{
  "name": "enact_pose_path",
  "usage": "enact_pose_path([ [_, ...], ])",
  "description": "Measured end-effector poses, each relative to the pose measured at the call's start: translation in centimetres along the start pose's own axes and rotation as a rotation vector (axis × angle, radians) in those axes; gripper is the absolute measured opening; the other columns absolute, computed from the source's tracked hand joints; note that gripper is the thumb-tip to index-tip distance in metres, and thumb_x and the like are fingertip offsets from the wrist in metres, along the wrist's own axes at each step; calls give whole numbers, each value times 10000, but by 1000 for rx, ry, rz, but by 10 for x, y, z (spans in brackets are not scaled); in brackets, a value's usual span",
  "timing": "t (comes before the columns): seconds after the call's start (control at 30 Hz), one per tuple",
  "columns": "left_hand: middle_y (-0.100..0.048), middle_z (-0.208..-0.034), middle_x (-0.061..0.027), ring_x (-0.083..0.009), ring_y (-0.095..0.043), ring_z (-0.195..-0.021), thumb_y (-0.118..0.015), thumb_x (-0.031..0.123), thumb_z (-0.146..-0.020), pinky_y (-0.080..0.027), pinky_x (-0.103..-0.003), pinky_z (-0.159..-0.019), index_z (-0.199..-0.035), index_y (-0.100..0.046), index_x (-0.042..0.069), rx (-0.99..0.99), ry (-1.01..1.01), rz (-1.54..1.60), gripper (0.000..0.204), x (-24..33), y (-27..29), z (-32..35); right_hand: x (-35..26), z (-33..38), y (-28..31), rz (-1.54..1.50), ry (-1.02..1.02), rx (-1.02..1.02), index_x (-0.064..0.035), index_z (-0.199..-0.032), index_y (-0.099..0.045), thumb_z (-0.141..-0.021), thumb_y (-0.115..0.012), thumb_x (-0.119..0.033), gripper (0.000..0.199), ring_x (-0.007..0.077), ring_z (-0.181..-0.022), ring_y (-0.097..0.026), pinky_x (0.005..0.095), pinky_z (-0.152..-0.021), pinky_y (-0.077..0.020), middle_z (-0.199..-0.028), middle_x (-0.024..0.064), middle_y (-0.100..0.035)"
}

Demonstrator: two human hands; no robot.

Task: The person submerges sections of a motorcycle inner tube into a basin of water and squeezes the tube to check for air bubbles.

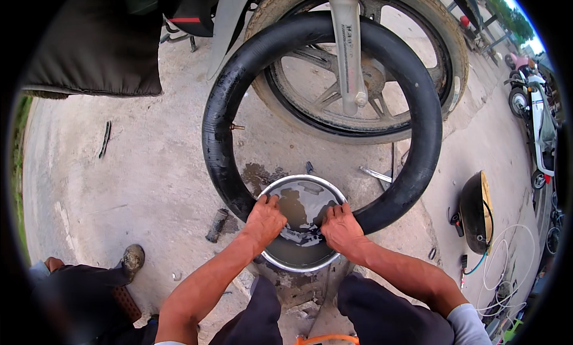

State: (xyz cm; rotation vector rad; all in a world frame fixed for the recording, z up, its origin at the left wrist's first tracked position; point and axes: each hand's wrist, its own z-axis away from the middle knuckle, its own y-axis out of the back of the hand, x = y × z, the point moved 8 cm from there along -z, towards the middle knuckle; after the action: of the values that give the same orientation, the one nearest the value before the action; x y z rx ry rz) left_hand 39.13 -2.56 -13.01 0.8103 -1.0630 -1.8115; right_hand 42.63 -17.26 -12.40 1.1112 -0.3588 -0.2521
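Note:
A large inflated black inner tube (425, 100) stands as a ring before me, its valve stem (237, 127) pointing inward on the left. Its lowest stretch dips into murky water in a round metal basin (290, 267). My left hand (267, 218) is closed around the tube at the basin's left side. At the right side, my right hand (343, 227) grips it too, fingers curled over it. Between the hands, the submerged part of the tube is mostly hidden by water and glare.
Behind the tube stands a motorcycle's front wheel (456, 65) with its fork (347, 53). A metal lever (376, 174) and a dark cylindrical object (216, 224) lie near the basin. Rightward are a dark rounded container (474, 220) and pale hose (504, 243). Another person (83, 297) is at lower left.

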Motion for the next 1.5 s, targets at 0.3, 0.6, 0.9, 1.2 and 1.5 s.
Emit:
enact_pose_path([
  [0.3,-761,-1048,-60,-231,-612,-1183,-695,154,-866,-430,-392,-990,-952,-829,109,153,-1,45,165,4,23,18,6,21,14,-84,-15,137,-26,-971,-768,-796,-710,-230,275,289,-993,-611,450,-900,-417,-963,124,-643],
  [0.6,-710,-978,-59,-238,-623,-1116,-690,118,-841,-462,-371,-1005,-945,-787,73,275,22,91,149,3,29,29,15,36,23,-146,-45,135,-41,-1006,-765,-700,-788,-243,367,302,-1080,-585,475,-960,-400,-1046,114,-618],
  [0.9,-696,-1028,-69,-251,-618,-1146,-689,101,-827,-450,-410,-1099,-985,-753,76,259,103,145,172,-6,35,43,53,56,76,-506,-103,139,-72,-1166,-767,-756,-888,-285,478,308,-1196,-621,485,-1029,-429,-1201,110,-677],
  [1.2,-693,-1237,-111,-286,-582,-1299,-659,107,-884,-383,-477,-1214,-1181,-724,26,331,114,173,315,-4,32,59,114,86,112,-819,-409,595,-49,-1270,-725,-767,-901,-164,545,353,-1151,-622,427,-989,-500,-1265,142,-664],
  [1.5,-657,-1389,-131,-313,-520,-1428,-642,88,-899,-288,-557,-1286,-1335,-690,12,284,136,248,446,-4,30,73,146,136,213,-1357,-164,1110,62,-1326,-656,-960,-810,-380,594,282,-1154,-634,478,-1070,-484,-1172,161,-666],
])
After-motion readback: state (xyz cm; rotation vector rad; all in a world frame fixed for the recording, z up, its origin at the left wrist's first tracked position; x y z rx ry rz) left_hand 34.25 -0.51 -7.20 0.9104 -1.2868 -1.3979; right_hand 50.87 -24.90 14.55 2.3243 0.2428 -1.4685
